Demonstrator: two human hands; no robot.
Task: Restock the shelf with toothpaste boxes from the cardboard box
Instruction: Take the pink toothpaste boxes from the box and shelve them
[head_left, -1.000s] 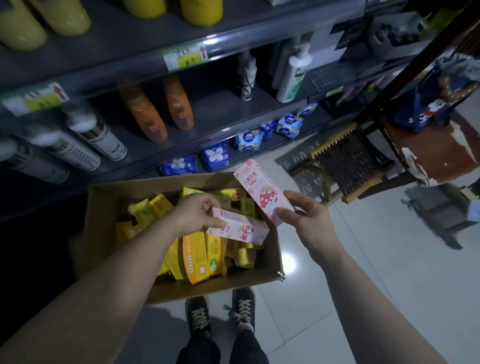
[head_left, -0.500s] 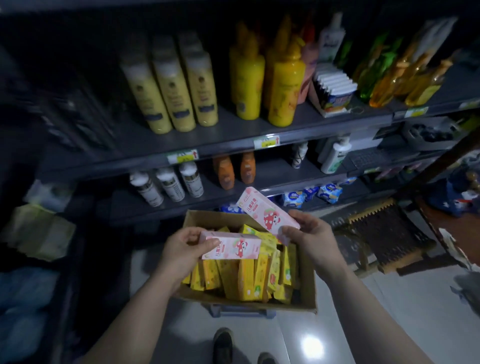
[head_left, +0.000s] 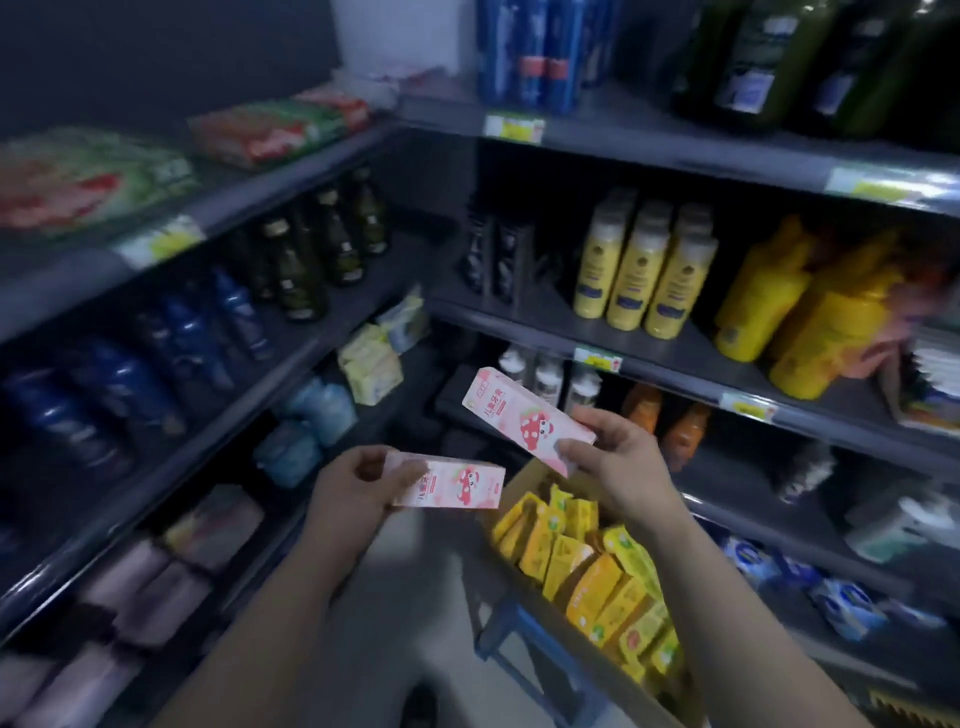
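Observation:
My left hand (head_left: 353, 486) grips a pink toothpaste box (head_left: 457, 480) with a red mushroom picture, held flat at chest height. A second pink toothpaste box (head_left: 514, 413) is in my right hand (head_left: 618, 457), tilted with its far end up and to the left. Both hands are left of and above the cardboard box (head_left: 519, 488), which sits low at the right on a blue stool (head_left: 498, 639) and holds several yellow and orange toothpaste boxes (head_left: 587, 566). My right forearm crosses over the carton.
Dark metal shelves meet in a corner ahead. The left shelves (head_left: 218, 364) carry blue and dark green bottles, tissue packs and pink packs. The right shelves (head_left: 675, 358) hold yellow bottles (head_left: 644, 270), orange bottles and blue packs lower down. A strip of pale floor (head_left: 405, 582) lies between.
The view has swung up and to the left, from the carton to the corner shelves. Both hands have lifted the two pink boxes away from the carton, which now lies to the lower right.

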